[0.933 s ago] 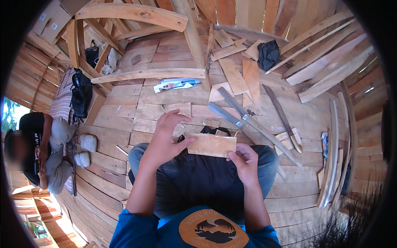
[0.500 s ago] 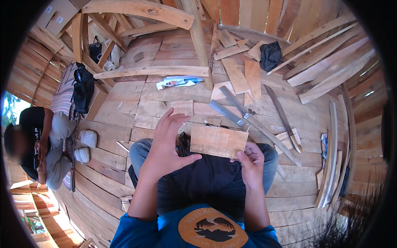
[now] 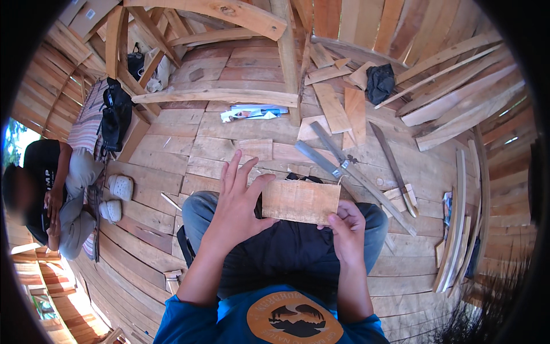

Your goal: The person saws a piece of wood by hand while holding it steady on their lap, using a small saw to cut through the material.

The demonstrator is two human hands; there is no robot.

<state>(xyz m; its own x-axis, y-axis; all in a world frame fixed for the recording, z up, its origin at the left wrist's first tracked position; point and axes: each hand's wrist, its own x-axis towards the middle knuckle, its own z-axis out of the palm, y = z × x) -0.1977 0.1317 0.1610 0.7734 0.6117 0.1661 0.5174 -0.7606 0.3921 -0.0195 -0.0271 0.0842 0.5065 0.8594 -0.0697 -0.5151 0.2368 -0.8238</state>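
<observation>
The left hand point(image 3: 236, 202), thumb and fingers apart, has moved in to bracket the board's point(image 3: 301, 202) 9-o'clock end, the right hand point(image 3: 348, 230) pinching its 4-o'clock corner.

Below the fingers point(image 3: 234, 172), a bright blue, short-sleeved fabric shirt point(image 3: 226, 325) carries a round orange print point(image 3: 295, 321) with a black landscape motif; faded blue-grey fabric trousers point(image 3: 375, 229) show outward of each hand's fingers.

Perhaps a timber workshop: loose boards point(image 3: 332, 109), plank walls point(image 3: 389, 26).
</observation>
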